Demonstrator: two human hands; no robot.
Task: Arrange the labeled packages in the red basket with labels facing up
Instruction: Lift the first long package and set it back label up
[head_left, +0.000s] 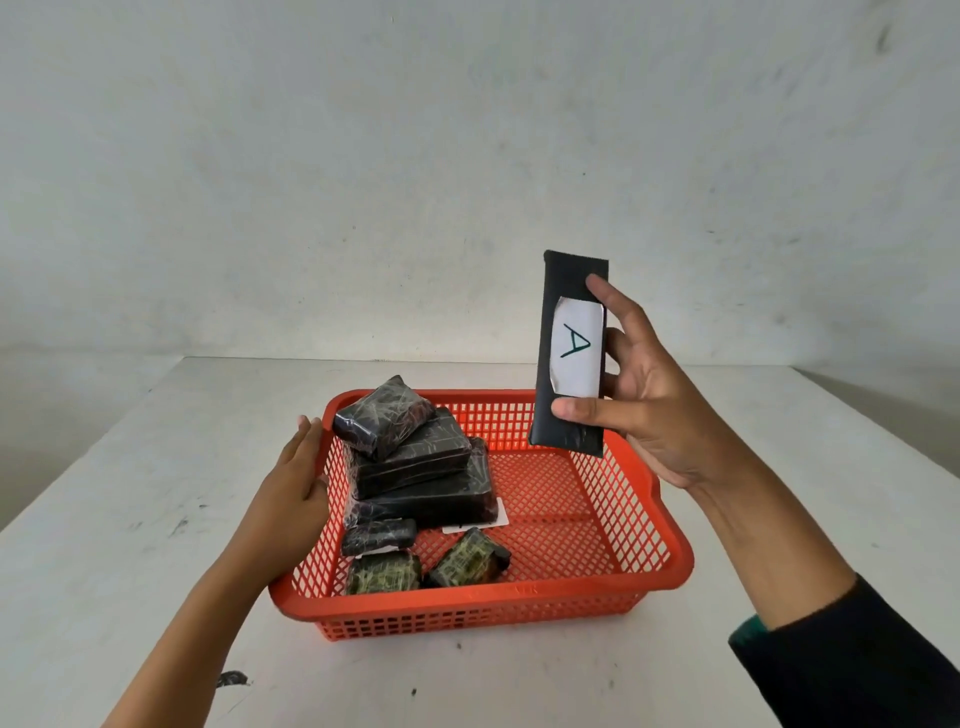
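1. A red basket of plastic mesh stood on a pale table, roughly at the middle of the scene, with a grey wall behind the table's far edge.
2. The right hand was raised above the basket's far right corner and gripped a long flat black package, held nearly upright.
3. The thumb pressed across the package's lower part, while the fingers wrapped round its right edge.
4. A white label on the face turned toward the camera bore a hand-drawn letter "A" in dark ink.
5. The left hand lay flat and unclenched against the outside of the basket's left wall, fingers pointing to the far side, grasping nothing.
6. Inside the basket, against the left wall, three black wrapped packages were stacked: a large one at the bottom, a medium one on it, and a small one tilted on top, reaching above the rim.
7. No labels showed on the upper faces of that stack; a white slip stuck out from under the bottom package at its near right corner.
8. Nearer to the camera, three smaller packages lay on the basket floor: a dark one just beside the stack, a greenish one at the near wall, and another greenish one tilted to its right.
9. The right half of the basket floor was bare mesh.
10. A dark sleeve covered the right forearm; the left forearm was bare.
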